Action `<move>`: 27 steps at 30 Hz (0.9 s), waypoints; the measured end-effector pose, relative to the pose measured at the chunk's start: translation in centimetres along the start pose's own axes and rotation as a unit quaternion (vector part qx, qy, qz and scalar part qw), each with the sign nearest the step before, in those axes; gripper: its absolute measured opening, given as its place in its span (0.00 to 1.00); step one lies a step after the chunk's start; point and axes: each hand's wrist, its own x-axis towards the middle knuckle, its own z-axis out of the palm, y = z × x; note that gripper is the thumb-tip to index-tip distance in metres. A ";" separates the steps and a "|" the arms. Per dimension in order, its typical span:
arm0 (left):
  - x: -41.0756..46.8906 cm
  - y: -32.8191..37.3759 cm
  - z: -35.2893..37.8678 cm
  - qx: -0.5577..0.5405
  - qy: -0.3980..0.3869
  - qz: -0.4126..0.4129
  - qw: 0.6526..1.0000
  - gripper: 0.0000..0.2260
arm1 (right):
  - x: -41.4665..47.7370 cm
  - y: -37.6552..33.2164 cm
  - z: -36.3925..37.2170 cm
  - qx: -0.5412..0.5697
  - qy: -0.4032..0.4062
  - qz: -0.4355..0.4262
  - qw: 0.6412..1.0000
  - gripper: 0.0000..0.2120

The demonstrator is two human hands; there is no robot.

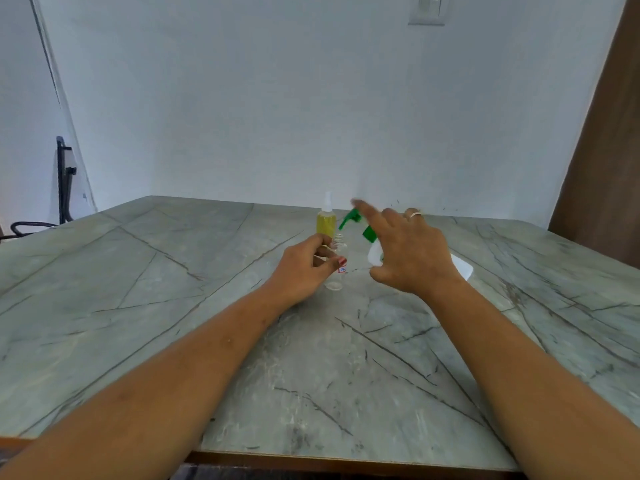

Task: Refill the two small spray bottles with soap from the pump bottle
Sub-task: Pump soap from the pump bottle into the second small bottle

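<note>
My left hand grips a small clear spray bottle with its cap off; the threaded neck points up and the base is on the table. Just behind it stands a second small spray bottle, filled with yellow liquid and closed with a white spray top. My right hand holds the white pump bottle, tilted toward the clear bottle. Its green pump head hangs above the open neck, with my index finger stretched along its top. My hand hides most of the pump bottle's body.
The grey marble-patterned table runs wide on both sides, with its front edge near my elbows. A white wall stands close behind the bottles. A black chair is at the far left and a brown wooden panel at the right.
</note>
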 end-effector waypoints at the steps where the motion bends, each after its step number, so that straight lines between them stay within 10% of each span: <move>1: 0.0 0.0 -0.1 0.001 0.000 0.005 1.000 0.16 | 0.3 0.9 0.0 0.064 0.005 0.038 0.997 0.51; 4: 0.1 -0.4 -0.1 -0.014 0.006 0.015 1.000 0.13 | 1.9 4.3 0.4 0.312 0.093 0.196 0.925 0.45; 9: 0.2 -0.7 0.0 -0.021 0.009 0.027 0.999 0.12 | 4.8 9.4 3.2 0.402 0.248 0.455 0.755 0.36; 27: 0.3 -1.1 0.3 -0.018 0.006 0.022 1.000 0.09 | 7.0 9.5 8.1 0.261 0.048 0.374 0.889 0.26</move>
